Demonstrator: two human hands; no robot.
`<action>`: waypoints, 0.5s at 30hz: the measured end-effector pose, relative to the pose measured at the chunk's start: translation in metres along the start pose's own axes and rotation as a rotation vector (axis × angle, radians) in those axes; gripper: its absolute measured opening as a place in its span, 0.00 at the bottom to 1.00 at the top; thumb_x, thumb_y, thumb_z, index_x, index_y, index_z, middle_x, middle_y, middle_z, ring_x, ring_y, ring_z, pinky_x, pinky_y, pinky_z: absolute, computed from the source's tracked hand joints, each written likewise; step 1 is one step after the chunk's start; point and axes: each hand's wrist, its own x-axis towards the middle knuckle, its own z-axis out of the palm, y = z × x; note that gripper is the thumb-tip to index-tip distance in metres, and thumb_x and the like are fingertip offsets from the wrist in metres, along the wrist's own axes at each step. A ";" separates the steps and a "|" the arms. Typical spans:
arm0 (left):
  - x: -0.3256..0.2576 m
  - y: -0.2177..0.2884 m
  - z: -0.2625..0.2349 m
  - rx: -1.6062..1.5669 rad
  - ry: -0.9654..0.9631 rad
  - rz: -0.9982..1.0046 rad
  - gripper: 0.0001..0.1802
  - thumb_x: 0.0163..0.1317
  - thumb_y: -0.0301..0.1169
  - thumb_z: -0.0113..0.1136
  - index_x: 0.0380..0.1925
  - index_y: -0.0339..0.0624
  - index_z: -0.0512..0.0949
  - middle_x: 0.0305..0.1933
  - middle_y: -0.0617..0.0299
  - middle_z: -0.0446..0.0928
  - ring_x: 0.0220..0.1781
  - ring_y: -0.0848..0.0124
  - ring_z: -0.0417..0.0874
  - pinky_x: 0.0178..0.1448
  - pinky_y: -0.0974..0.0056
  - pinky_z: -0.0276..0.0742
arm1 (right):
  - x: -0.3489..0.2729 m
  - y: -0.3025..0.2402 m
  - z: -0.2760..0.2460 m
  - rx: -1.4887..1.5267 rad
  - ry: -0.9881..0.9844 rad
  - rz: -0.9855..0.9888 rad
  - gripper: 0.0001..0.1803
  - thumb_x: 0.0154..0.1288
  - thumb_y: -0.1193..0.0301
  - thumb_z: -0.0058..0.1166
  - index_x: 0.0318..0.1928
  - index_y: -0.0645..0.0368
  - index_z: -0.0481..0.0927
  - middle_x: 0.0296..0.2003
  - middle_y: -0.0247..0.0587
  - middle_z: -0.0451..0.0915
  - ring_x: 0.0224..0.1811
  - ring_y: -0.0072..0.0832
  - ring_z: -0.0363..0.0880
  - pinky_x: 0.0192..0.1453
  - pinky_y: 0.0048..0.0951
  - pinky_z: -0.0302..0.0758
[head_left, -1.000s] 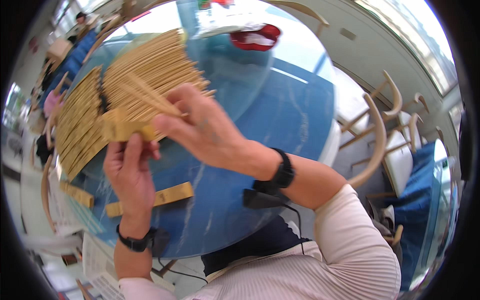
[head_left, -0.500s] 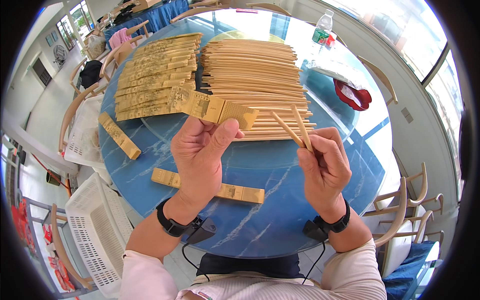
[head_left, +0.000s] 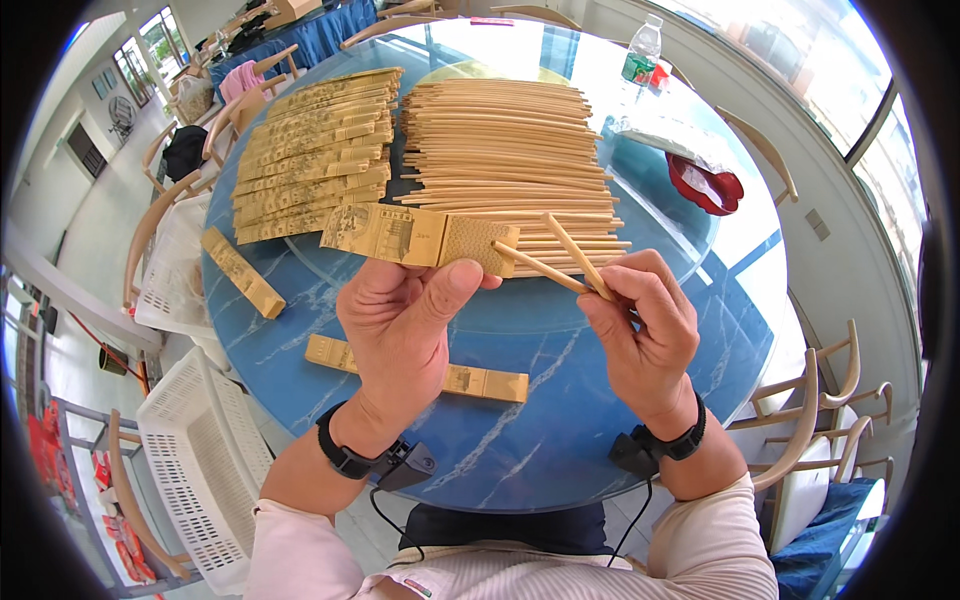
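Pinching two light wooden sticks (head_left: 543,267), right hand (head_left: 650,330) has thumb and fingertips pressed together near their lower ends. Half a second ago both stick tips stood clear of the gold paper strip (head_left: 410,236); now they lean further left, and the lower one's tip overlaps the strip's right end. Can't tell if it touches or goes in. Strip also sits flatter than before, when it sloped down to the right. Left hand (head_left: 405,315) grips it from below, thumb on the front, other fingers curled behind, partly hidden.

Strip is held up above the table (head_left: 560,430), in front of the near edges of both piles. Long, flat, creased into panels; dark printed pictures, right panel finely patterned. Sticks slim, round, smooth, splayed in a narrow V.

Behind: a row of wooden sticks (head_left: 510,150), packed side by side, ends uneven; left of it, overlapping gold paper strips (head_left: 318,150), same dark print. Two folded gold bundles (head_left: 242,275) lie nearer, one partly behind left wrist. Tabletop glossy blue, white marble veins, rounded edge.
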 end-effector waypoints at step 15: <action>-0.005 -0.007 -0.001 0.209 -0.041 -0.118 0.12 0.73 0.24 0.72 0.52 0.31 0.84 0.48 0.55 0.90 0.42 0.71 0.90 0.48 0.64 0.89 | -0.011 0.005 0.008 0.095 -0.100 0.081 0.13 0.69 0.80 0.71 0.51 0.67 0.84 0.35 0.44 0.85 0.30 0.31 0.84 0.34 0.26 0.80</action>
